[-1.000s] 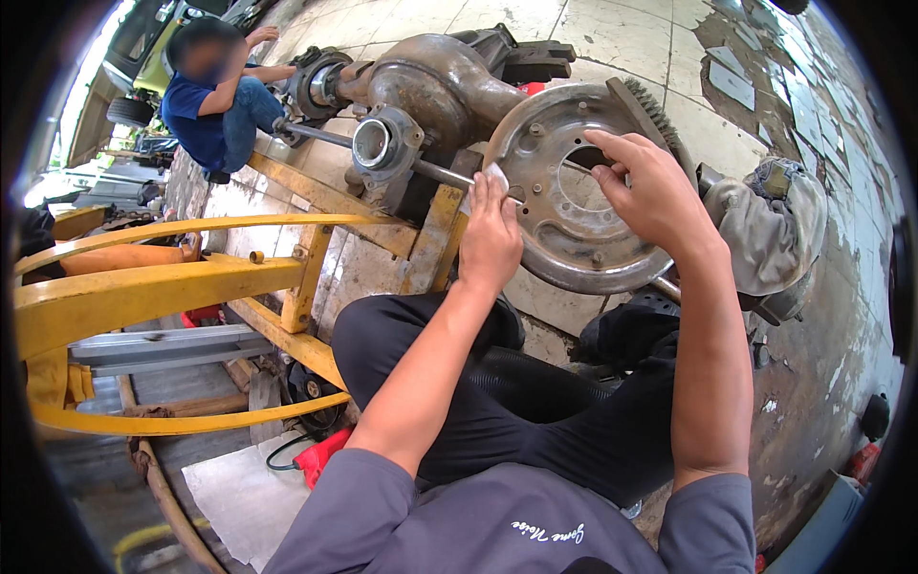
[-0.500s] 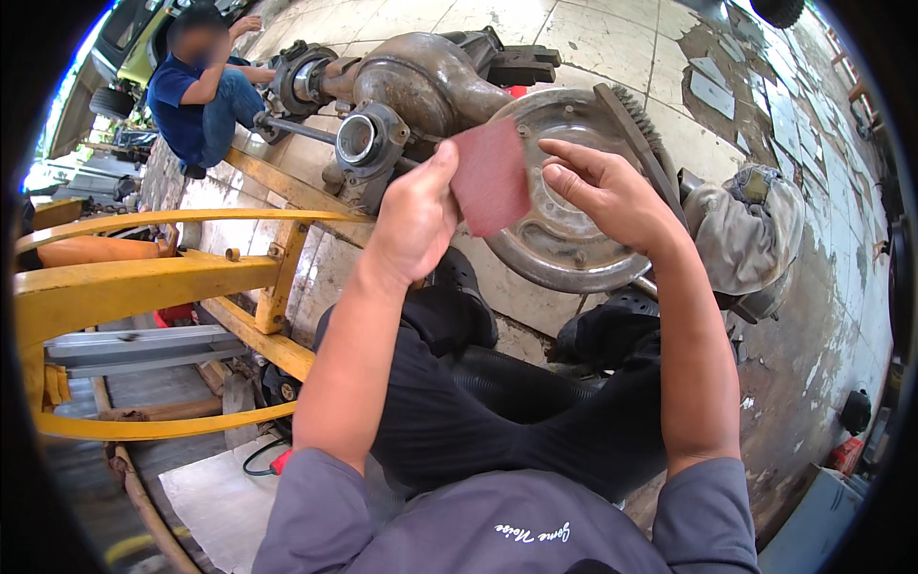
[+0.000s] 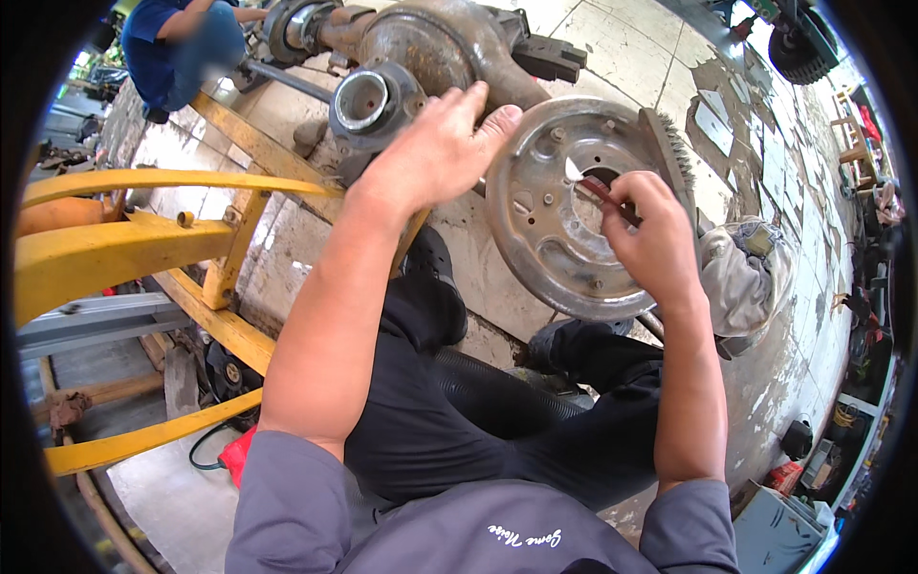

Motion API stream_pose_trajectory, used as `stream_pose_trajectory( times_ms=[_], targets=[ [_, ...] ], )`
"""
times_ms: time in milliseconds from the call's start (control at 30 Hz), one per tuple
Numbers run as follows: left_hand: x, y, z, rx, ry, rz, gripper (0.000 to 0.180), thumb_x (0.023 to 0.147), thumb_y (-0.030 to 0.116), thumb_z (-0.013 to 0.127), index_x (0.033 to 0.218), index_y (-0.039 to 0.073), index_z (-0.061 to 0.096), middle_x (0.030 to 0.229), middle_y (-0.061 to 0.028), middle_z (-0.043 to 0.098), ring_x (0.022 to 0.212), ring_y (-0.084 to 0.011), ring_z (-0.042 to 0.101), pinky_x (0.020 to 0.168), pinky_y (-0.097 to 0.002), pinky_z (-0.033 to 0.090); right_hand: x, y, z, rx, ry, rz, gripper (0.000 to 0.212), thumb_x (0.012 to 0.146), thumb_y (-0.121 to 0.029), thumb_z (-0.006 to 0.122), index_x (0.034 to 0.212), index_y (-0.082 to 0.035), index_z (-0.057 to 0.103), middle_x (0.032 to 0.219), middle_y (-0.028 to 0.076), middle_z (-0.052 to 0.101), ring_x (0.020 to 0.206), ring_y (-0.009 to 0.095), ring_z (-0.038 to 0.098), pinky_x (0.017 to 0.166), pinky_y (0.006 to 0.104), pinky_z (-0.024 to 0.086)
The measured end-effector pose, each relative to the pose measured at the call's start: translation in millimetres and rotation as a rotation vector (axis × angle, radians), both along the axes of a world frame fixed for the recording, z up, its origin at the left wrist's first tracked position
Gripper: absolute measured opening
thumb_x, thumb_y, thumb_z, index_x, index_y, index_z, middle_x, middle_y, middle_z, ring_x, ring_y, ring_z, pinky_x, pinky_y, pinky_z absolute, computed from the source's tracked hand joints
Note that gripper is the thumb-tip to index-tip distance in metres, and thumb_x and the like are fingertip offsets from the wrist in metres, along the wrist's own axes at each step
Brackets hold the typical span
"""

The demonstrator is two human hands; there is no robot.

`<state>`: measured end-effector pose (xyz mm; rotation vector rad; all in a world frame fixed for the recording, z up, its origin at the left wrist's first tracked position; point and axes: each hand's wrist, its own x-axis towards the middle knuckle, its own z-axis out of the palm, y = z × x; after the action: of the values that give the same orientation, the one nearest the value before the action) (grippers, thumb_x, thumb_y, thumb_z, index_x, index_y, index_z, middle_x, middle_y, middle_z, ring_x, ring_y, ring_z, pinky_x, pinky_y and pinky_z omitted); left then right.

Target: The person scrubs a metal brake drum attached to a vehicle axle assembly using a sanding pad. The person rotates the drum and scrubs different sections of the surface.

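Observation:
My right hand (image 3: 652,230) pinches a folded piece of reddish sandpaper (image 3: 600,186) over the middle of a round metal brake backing plate (image 3: 535,253). The plate is dull and stained, with a large centre hole and several smaller ones. To its left, my left hand (image 3: 435,153) is empty, fingers stretched out and thumb near the plate's rim. Just beyond that hand is a round metal hub end (image 3: 361,99) with a bright inner ring. A wire brush (image 3: 672,158) rests along the plate's right edge.
A rusty axle housing (image 3: 421,43) lies beyond the plate. Yellow frame rails (image 3: 124,258) stand at my left. At the right is a grey cloth bundle (image 3: 746,287). Another person (image 3: 182,53) in blue crouches at the far left. Broken tiles (image 3: 712,120) lie on the floor.
The sandpaper has passed from my left hand to my right and is now folded, lowered to the plate's middle. My left hand has opened. The view has shifted slightly.

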<state>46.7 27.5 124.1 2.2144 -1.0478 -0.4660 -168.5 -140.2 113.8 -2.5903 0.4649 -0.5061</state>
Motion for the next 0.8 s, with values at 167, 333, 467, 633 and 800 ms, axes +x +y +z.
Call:
stream_pose_trajectory(
  times_ms=[167,333,467,633,800],
  targets=[
    [2.2,18.7,3.0,0.166,-0.117,0.006,0.074,0.101,0.057,0.049,0.147,-0.001,0.046,0.155,-0.0268,0.038,0.148,-0.0357,0.032,0.121,-0.04,0.027,3.6,14.8,-31.5,-0.099,0.307,0.136,0.02,0.075,-0.014,0.073,0.091,-0.004,0.064,0.141,0.022,0.054,0.126,0.04,0.054,0.103,0.0486,0.045],
    [-0.7,32.6,7.6,0.195,-0.13,-0.002,0.068,0.102,0.056,0.042,0.149,0.006,0.046,0.153,-0.0185,0.044,0.143,-0.0313,0.041,0.118,-0.0476,0.032,9.4,15.1,-33.3,-0.006,0.497,0.181,0.027,0.077,-0.025,0.074,0.095,-0.006,0.067,0.146,0.022,0.05,0.133,0.038,0.05,0.102,0.0527,0.043],
    [0.8,39.3,12.4,0.198,-0.069,0.004,0.068,0.102,0.054,0.045,0.147,0.004,0.047,0.15,-0.0184,0.049,0.138,-0.0318,0.047,0.116,-0.0447,0.036,15.4,16.4,-21.8,0.072,0.419,0.128,0.023,0.081,-0.022,0.075,0.098,-0.007,0.068,0.119,0.018,0.065,0.113,0.038,0.06,0.094,0.0479,0.048],
    [6.8,43.5,26.9,0.265,0.071,0.001,0.072,0.1,0.054,0.05,0.146,-0.001,0.047,0.146,-0.0219,0.052,0.138,-0.0339,0.048,0.115,-0.0397,0.037,27.1,26.4,-24.2,0.068,0.131,0.06,0.027,0.086,-0.015,0.071,0.11,-0.004,0.066,0.101,0.016,0.069,0.093,0.033,0.068,0.079,0.0419,0.053],
    [10.6,30.7,32.4,0.279,0.048,-0.025,0.063,0.102,0.052,0.046,0.143,0.004,0.052,0.141,-0.0179,0.057,0.132,-0.0314,0.053,0.111,-0.0427,0.041,55.7,36.4,-44.3,0.67,0.12,-0.262,0.036,0.09,-0.021,0.065,0.119,0.0,0.065,0.09,0.013,0.073,0.077,0.017,0.07,0.07,0.0329,0.055]
  ],
)
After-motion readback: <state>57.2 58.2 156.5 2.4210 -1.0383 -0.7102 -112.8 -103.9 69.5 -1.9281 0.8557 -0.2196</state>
